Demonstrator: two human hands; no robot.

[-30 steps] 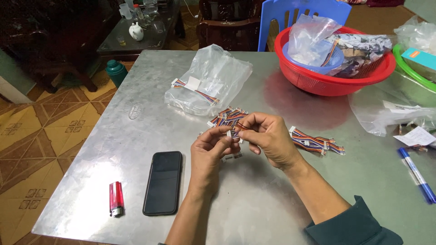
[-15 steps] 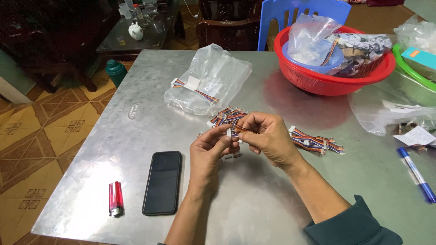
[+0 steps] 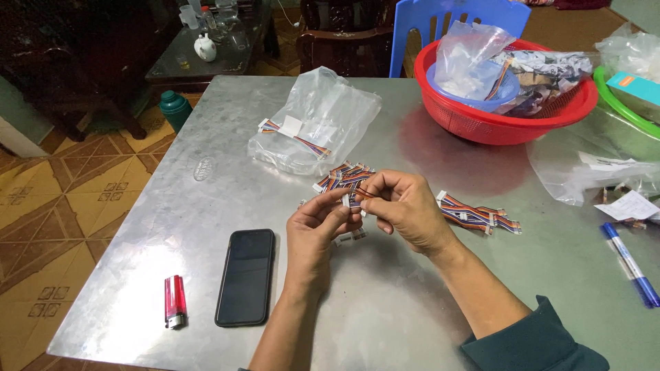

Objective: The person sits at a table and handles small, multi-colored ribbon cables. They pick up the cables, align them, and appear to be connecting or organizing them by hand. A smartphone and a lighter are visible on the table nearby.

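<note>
1. Where the two hands meet at frame centre, the left hand and right hand each close their grip on a small multicoloured wire connector, held just above the counter.
2. Loose wire bundles lie right of centre; more lie just above the hands.
3. Clear plastic bag, upper centre, holds further wires.
4. Black phone and red lighter, lower left.
5. Red basket, upper right; blue pen, right edge.
6. Counter surface: dull scuffed metal. Patterned tile floor, left; dark wooden furniture, upper left.
</note>
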